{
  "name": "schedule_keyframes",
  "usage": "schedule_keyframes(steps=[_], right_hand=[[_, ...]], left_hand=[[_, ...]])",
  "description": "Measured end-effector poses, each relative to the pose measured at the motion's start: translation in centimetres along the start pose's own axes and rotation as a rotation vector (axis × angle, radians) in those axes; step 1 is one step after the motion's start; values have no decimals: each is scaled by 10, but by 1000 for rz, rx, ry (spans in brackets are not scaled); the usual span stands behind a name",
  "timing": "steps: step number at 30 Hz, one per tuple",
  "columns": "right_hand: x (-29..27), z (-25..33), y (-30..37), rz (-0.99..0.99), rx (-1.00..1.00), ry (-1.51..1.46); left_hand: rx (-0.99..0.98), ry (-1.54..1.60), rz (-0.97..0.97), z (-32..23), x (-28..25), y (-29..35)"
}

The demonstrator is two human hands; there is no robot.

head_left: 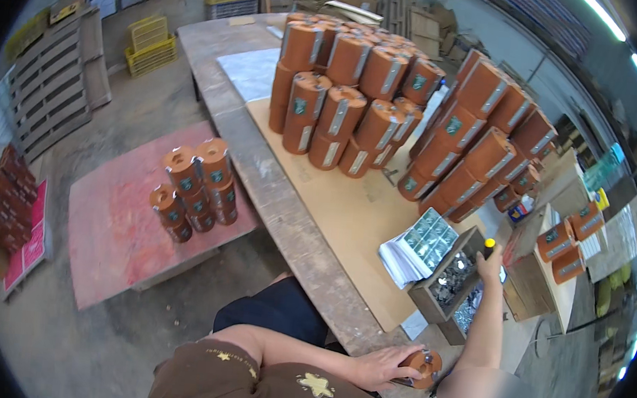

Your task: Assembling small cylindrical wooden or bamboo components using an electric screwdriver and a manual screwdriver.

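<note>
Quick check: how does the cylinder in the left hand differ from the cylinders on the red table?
The held cylinder is single, while the red-table cylinders stand in stacks. The held cylinder is gripped by the left hand; no hand touches the red-table cylinders. The held cylinder is at the near end of the long table, whereas the red-table cylinders stand on the red table. Both are orange-brown, with openings on top.
</note>
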State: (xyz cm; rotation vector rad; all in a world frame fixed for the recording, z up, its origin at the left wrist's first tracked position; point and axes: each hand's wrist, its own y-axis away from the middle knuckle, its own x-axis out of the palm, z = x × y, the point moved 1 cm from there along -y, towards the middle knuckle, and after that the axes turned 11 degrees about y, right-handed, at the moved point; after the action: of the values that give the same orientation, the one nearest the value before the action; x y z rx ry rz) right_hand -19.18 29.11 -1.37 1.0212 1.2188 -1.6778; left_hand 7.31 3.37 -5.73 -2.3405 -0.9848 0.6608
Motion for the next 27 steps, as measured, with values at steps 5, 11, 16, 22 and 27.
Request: schedule_keyframes(steps=[5,11,16,22,27], right_hand=[[-23,-12,16,-78,-154,-85],[-85,11,92,-32,-119,-331],[-141,16,199,211,-15,-538],[-110,18,299,155,181,-803],[-87,24,310,167,330,-1142]], left_hand=[[78,-63,-116,2,-6,-11],[17,-155,-69,13,-13,-17],[-33,-107,17,14,-5,-17],[-82,19,-105,13,10,-13],[-276,63,-108,14,15,-14]])
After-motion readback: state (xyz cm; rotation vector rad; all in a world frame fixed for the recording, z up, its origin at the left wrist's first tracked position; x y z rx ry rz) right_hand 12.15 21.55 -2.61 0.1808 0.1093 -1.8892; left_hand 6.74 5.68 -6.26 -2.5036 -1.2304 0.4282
